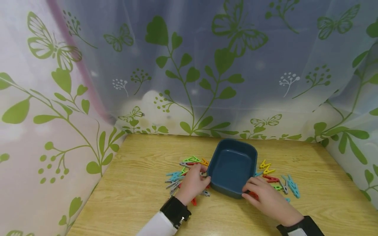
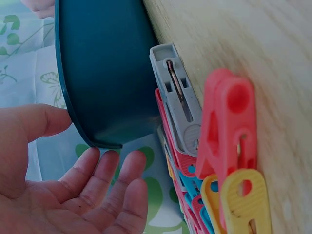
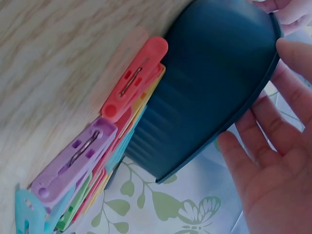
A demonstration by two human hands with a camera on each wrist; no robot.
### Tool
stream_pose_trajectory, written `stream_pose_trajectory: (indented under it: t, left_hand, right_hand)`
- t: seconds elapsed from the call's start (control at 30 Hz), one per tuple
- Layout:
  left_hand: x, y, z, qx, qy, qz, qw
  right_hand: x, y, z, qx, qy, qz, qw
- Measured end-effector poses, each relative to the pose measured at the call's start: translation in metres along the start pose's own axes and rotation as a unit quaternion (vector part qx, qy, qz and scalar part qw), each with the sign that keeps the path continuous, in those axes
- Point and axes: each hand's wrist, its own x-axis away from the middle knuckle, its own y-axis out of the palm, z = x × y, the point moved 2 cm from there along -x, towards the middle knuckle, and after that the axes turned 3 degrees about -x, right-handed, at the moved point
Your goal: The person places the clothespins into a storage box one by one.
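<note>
A dark blue rectangular plastic box (image 1: pixel 231 167) stands on the table with its bare inside facing up. My left hand (image 1: pixel 193 183) is at its left side; in the left wrist view the thumb (image 2: pixel 51 119) meets the rim and the loosely spread fingertips lie close by the rim's end. On the opposite side, my right hand (image 1: pixel 267 196) touches the box's near right edge. Its thumb (image 3: pixel 295 56) and relaxed fingers line the rim in the right wrist view. Colourful clothespins lie under and beside both hands, among them a grey one (image 2: pixel 178 100) and a purple one (image 3: pixel 75 163).
Several clothespins lie left of the box, including light blue ones (image 1: pixel 175 176); others, such as a yellow one (image 1: pixel 267 167) and a blue one (image 1: pixel 292 186), lie to its right. Printed curtains (image 1: pixel 189 72) border the wooden table (image 1: pixel 118 196) at the back and sides.
</note>
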Motion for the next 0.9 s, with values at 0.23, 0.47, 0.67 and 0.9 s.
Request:
stream_pose_trajectory:
  t: [0.23,0.47,0.67,0.9]
  left_hand:
    - [0.012,0.000,0.002,-0.006,-0.002,-0.005,1.0000]
    - [0.021,0.000,0.003,0.002,-0.005,-0.001,1.0000]
    - [0.030,0.005,0.001,0.002,-0.022,-0.009,0.9997]
    - [0.036,0.004,-0.001,0.006,-0.017,-0.013,0.9998]
  right_hand:
    - [0.003,-0.003,0.002,-0.026,-0.013,-0.008,1.000]
    - [0.005,-0.003,0.003,-0.041,-0.017,-0.012,0.999]
    - [0.007,-0.005,0.004,-0.061,-0.010,-0.025,0.998]
    - [0.009,-0.004,0.006,-0.069,-0.007,-0.027,0.997]
